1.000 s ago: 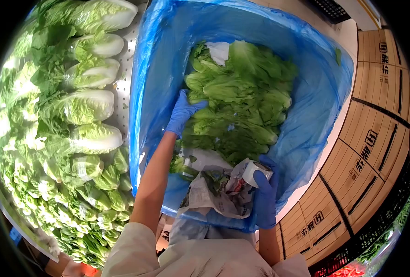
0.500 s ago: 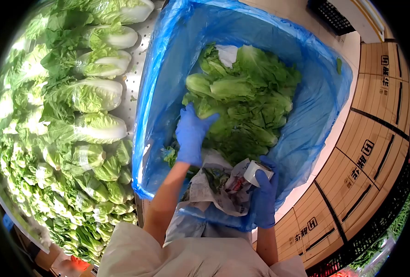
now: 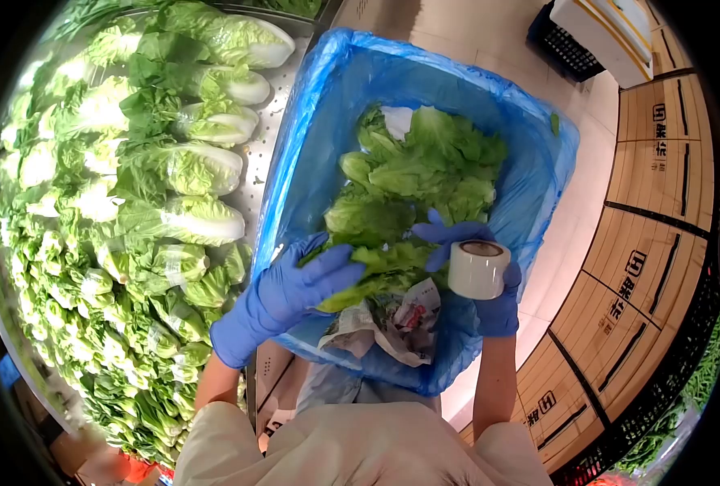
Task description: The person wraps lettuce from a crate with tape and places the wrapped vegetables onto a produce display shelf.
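Observation:
In blue gloves, both my hands are over a blue plastic-lined bin [image 3: 311,89]. My left hand [image 3: 295,283] is curled around the left end of a bunch of leafy green lettuce [image 3: 384,267]. My right hand [image 3: 498,304] holds a roll of clear or white tape [image 3: 480,271], its fingers reaching to the lettuce's right end. Farther inside the bin lies a heap of green lettuce [image 3: 421,162] with a white scrap [image 3: 396,121] on it. Crumpled printed paper [image 3: 408,328] lies at the near side of the bin, below the lettuce between my hands.
Left of the bin, a metal shelf [image 3: 261,154] bears rows of Chinese cabbage [image 3: 206,166] and wrapped leafy greens [image 3: 161,332]. Boxes or panels with printed characters [image 3: 643,267] line the right side. A black crate [image 3: 566,44] stands on the tiled floor at the back right.
My left hand has drawn back toward me with lettuce, lifting it from the heap. My right hand has risen with the tape roll to the lettuce's other end. The view has shifted.

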The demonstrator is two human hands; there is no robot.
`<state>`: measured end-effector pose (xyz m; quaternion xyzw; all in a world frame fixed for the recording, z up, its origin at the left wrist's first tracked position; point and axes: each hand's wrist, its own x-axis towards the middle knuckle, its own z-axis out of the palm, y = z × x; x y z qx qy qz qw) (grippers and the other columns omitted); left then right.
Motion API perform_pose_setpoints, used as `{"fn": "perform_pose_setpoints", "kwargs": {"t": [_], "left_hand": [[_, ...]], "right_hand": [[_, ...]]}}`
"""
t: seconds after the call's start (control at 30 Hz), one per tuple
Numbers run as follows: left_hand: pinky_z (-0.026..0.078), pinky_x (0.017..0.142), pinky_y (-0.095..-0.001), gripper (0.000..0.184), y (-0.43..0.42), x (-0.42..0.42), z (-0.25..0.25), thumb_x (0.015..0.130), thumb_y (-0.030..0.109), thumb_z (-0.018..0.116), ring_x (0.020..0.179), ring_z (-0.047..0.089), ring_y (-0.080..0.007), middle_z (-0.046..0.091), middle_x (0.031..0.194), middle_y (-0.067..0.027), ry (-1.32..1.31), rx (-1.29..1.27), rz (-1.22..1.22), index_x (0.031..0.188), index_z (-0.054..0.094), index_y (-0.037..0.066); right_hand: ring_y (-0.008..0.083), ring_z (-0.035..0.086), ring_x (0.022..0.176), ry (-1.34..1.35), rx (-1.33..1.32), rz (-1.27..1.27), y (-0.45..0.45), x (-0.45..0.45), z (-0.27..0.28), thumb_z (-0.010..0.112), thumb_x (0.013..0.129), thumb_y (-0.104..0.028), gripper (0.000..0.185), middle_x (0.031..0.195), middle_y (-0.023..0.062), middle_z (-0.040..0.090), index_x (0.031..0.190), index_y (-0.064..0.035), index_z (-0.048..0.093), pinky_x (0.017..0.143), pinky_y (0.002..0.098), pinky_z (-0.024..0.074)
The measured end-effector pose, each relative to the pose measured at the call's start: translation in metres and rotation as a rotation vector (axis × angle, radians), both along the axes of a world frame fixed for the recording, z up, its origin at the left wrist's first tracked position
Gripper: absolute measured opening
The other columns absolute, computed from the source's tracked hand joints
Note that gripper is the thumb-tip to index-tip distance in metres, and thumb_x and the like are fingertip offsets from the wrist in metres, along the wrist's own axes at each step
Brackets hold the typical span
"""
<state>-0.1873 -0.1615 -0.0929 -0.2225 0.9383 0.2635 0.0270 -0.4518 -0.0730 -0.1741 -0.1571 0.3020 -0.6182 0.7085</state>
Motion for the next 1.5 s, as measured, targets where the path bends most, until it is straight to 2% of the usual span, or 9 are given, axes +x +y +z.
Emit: {"fn": "perform_pose_setpoints", "kwargs": {"t": [0.17, 0.3, 0.5, 0.63, 1.0, 1.13, 1.23, 1.3, 1.5], "left_hand": [[0.045, 0.088, -0.0431, 0.048, -0.001, 0.000, 0.035, 0.068, 0.006, 0.062, 0.109, 0.046, -0.0378, 0.038, 0.132, -0.0101, 0.115, -0.380, -0.189, 0.113, 0.058, 0.022], [0.044, 0.088, -0.0435, 0.041, 0.005, -0.003, 0.047, 0.068, 0.008, 0.064, 0.104, 0.048, -0.0406, 0.037, 0.131, -0.0212, 0.277, -0.115, 0.086, 0.106, 0.062, 0.023], [0.047, 0.080, -0.0423, 0.045, 0.018, 0.002, 0.054, 0.065, 0.010, 0.067, 0.098, 0.051, -0.0378, 0.044, 0.121, -0.0199, 0.291, -0.139, 0.022, 0.108, 0.062, 0.024], [0.048, 0.080, -0.0412, 0.044, 0.028, 0.016, 0.057, 0.069, 0.011, 0.067, 0.096, 0.052, -0.0357, 0.045, 0.117, -0.0178, 0.313, -0.118, 0.028, 0.110, 0.061, 0.025], [0.039, 0.092, -0.0474, 0.071, 0.039, 0.064, 0.093, 0.059, 0.044, 0.079, 0.097, 0.051, -0.0414, 0.045, 0.112, -0.0305, 0.439, -0.243, -0.030, 0.110, 0.047, 0.005], [0.039, 0.091, -0.0473, 0.069, 0.032, 0.070, 0.105, 0.061, 0.046, 0.077, 0.096, 0.051, -0.0408, 0.045, 0.112, -0.0302, 0.457, -0.269, -0.142, 0.109, 0.048, 0.006], [0.035, 0.095, -0.0475, 0.088, 0.027, 0.072, 0.114, 0.057, 0.046, 0.079, 0.106, 0.045, -0.0391, 0.034, 0.125, -0.0277, 0.404, -0.195, 0.009, 0.123, 0.034, 0.009], [0.026, 0.105, -0.0461, 0.119, 0.026, 0.074, 0.121, 0.052, 0.040, 0.084, 0.123, 0.035, -0.0344, 0.018, 0.141, -0.0213, 0.293, -0.062, 0.185, 0.139, 0.011, 0.007], [0.042, 0.095, -0.0405, 0.081, 0.087, 0.071, 0.025, 0.073, 0.017, 0.072, 0.115, 0.046, -0.0274, 0.034, 0.135, -0.0188, 0.891, 0.357, 1.161, 0.137, 0.022, 0.014]], "right_hand": [[0.0261, 0.053, 0.106, -0.076, -0.162, 0.132, -0.009, 0.008, 0.039, 0.068, 0.062, -0.050, 0.072, 0.120, 0.0242, 0.050, 0.112, -0.0021, 0.050, 0.110, 0.0442, 0.0055], [0.0264, 0.041, 0.122, 0.627, -0.675, 0.295, -0.009, 0.021, 0.076, 0.072, 0.056, -0.038, 0.066, 0.116, 0.0154, 0.056, 0.112, -0.0064, 0.054, 0.110, 0.0412, 0.0001], [0.0243, 0.057, 0.099, 0.133, -0.238, 0.050, 0.003, 0.029, 0.088, 0.074, 0.061, -0.022, 0.060, 0.111, 0.0224, 0.055, 0.113, -0.0020, 0.049, 0.085, 0.0353, 0.0463], [0.0302, 0.057, 0.093, 0.117, 0.027, -0.173, 0.000, 0.017, 0.092, 0.067, 0.066, -0.053, 0.075, 0.098, 0.0247, 0.057, 0.115, -0.0005, 0.046, 0.077, 0.0344, 0.0499], [0.0420, 0.047, 0.109, -0.174, -0.071, -0.123, -0.004, 0.005, 0.080, 0.063, 0.069, -0.061, 0.081, 0.096, 0.0282, 0.057, 0.119, 0.0004, 0.044, 0.098, 0.0376, 0.0358], [0.0258, 0.045, 0.118, 1.134, -0.010, 0.250, -0.022, 0.013, 0.082, 0.051, 0.083, -0.053, 0.064, 0.102, 0.0232, 0.059, 0.123, -0.0032, 0.044, 0.097, 0.0306, 0.0364], [0.0252, 0.044, 0.117, -0.257, 0.098, 0.040, -0.015, 0.038, 0.070, 0.026, 0.093, -0.050, 0.059, 0.125, 0.0153, 0.046, 0.131, -0.0051, 0.029, 0.100, 0.0334, 0.0355], [0.0229, 0.046, 0.115, -0.290, 0.220, -0.037, -0.014, 0.048, 0.083, 0.020, 0.092, -0.054, 0.066, 0.130, 0.0145, 0.044, 0.130, -0.0034, 0.035, 0.096, 0.0361, 0.0404], [0.0256, 0.047, 0.112, -0.934, -0.296, -0.133, -0.019, 0.071, 0.095, 0.027, 0.085, -0.064, 0.077, 0.125, 0.0170, 0.046, 0.130, -0.0027, 0.035, 0.096, 0.0403, 0.0380]]}}
